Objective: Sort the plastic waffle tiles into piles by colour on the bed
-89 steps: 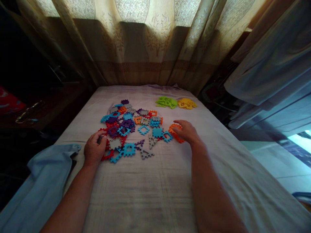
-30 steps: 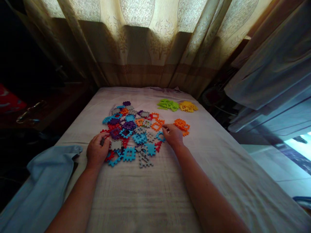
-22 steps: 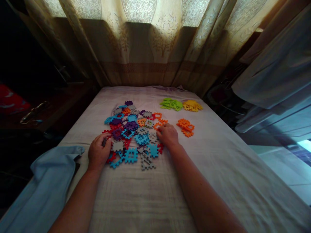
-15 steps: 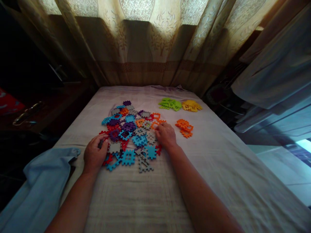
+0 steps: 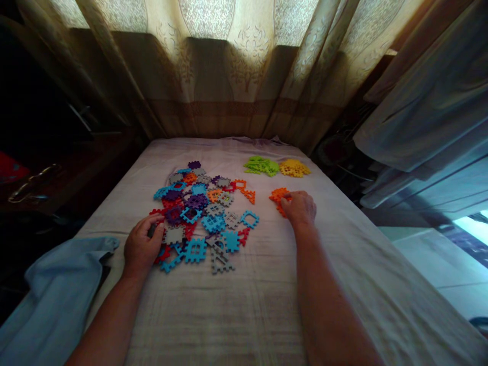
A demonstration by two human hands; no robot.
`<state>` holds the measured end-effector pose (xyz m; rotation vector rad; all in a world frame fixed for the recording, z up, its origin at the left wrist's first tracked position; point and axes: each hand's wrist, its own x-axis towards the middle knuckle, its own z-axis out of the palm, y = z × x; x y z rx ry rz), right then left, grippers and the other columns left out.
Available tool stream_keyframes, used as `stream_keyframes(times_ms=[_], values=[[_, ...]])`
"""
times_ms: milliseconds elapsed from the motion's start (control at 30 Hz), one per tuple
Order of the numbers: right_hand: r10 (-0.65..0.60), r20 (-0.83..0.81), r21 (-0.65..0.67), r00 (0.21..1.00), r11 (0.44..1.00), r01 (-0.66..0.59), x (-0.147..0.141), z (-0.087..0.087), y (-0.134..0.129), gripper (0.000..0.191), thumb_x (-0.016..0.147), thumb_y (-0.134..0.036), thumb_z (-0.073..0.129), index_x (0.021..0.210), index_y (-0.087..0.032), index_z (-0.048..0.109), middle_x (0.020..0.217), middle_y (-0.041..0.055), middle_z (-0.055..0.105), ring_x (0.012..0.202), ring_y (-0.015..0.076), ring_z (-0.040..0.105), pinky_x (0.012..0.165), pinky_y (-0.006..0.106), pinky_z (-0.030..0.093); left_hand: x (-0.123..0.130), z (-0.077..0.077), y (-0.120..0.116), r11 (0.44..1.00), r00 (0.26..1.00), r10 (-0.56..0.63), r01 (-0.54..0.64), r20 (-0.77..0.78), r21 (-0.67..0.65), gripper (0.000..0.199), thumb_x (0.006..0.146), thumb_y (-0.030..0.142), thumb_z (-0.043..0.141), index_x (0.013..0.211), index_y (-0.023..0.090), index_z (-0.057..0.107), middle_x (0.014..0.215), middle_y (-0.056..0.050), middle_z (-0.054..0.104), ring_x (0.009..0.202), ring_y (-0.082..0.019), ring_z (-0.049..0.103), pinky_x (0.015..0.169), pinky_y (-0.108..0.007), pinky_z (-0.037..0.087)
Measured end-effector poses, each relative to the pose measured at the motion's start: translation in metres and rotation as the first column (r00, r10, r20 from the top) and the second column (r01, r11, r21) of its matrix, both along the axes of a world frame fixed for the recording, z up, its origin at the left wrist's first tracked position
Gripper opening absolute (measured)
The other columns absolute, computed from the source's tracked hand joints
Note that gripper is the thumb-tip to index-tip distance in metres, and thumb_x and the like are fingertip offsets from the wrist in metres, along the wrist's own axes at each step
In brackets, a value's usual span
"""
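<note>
A mixed heap of flat plastic interlocking tiles with notched edges lies on the sheet, among them a purple tile (image 5: pixel 196 201), a blue window tile (image 5: pixel 195 250) and a grey tile (image 5: pixel 174 235). At the heap's left edge my left hand (image 5: pixel 143 243) is curled, with something dark between thumb and fingers that I cannot make out. My right hand (image 5: pixel 301 207) is over the small pile of orange tiles (image 5: pixel 278 194), its fingers closed on an orange tile that they partly cover. An orange triangular tile (image 5: pixel 249 196) rests at the heap's right side, above a blue frame tile (image 5: pixel 249 219).
Green tiles (image 5: pixel 261 165) and yellow tiles (image 5: pixel 295 168) form two piles at the far right of the bed (image 5: pixel 244 315). Light blue cloth (image 5: pixel 57 284) lies at the left edge. A patterned curtain (image 5: pixel 213 81) hangs behind, and clothes (image 5: pixel 419 112) hang at right.
My right hand has moved right from the mixed heap to the orange pile, taking an orange tile along. The blue frame tile is uncovered. My left hand stays at the heap's left edge.
</note>
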<state>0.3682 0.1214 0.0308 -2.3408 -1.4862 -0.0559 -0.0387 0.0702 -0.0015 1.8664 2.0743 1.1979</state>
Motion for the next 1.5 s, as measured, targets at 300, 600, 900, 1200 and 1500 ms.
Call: stream_keyframes(times_ms=[300,600,900,1200,1500], values=[[0.385,0.024,0.039,0.923,0.922,-0.385,-0.064,-0.006,0.003,0.034,0.091,-0.023,0.049,0.119,-0.021,0.069,0.121,0.0126,0.065,0.112,0.0261,0.055,0.096,0.039,0.041,0.000,0.000,0.001,1.000,1.000,-0.012,0.012,0.010,0.008,0.027,0.084,0.041,0.050,0.096,0.024,0.068,0.112,-0.006,0.071,0.112,-0.025,0.064,0.102,-0.041,0.049],[0.396,0.030,-0.087,0.918,0.916,-0.392,-0.081,-0.015,-0.002,0.032,0.095,-0.030,0.045,0.116,-0.023,0.068,0.123,0.0130,0.063,0.112,0.0279,0.057,0.092,0.040,0.042,-0.001,0.000,0.000,1.000,1.000,-0.010,0.010,-0.009,0.003,0.025,0.084,0.039,0.050,0.095,0.025,0.068,0.111,-0.005,0.072,0.111,-0.024,0.064,0.101,-0.040,0.048],[0.353,0.014,-0.062,0.935,0.934,-0.352,-0.078,-0.011,0.002,0.036,0.089,-0.028,0.055,0.122,-0.021,0.064,0.112,0.0125,0.067,0.105,0.0261,0.060,0.089,0.035,0.043,0.000,0.000,0.000,1.000,1.000,-0.013,0.013,0.006,0.000,0.027,0.084,0.040,0.050,0.096,0.024,0.068,0.112,-0.007,0.071,0.112,-0.026,0.064,0.102,-0.041,0.048],[-0.089,-0.173,0.187,0.981,0.975,0.122,0.010,0.006,-0.001,0.038,0.083,-0.033,0.054,0.116,-0.017,0.064,0.107,0.0120,0.069,0.099,0.0258,0.061,0.086,0.038,0.046,-0.001,-0.001,0.001,1.000,1.000,-0.015,0.015,0.004,0.010,0.027,0.083,0.041,0.050,0.095,0.025,0.068,0.112,-0.006,0.072,0.111,-0.025,0.065,0.101,-0.040,0.048],[-0.199,-0.188,0.015,0.962,0.979,0.205,0.018,0.000,-0.004,0.040,0.086,-0.036,0.056,0.119,-0.017,0.066,0.120,0.0175,0.064,0.112,0.0320,0.059,0.090,0.045,0.046,0.000,0.002,0.000,1.000,1.000,-0.012,0.012,-0.006,0.006,0.027,0.081,0.039,0.049,0.094,0.024,0.068,0.111,-0.007,0.072,0.111,-0.026,0.065,0.102,-0.042,0.049]])
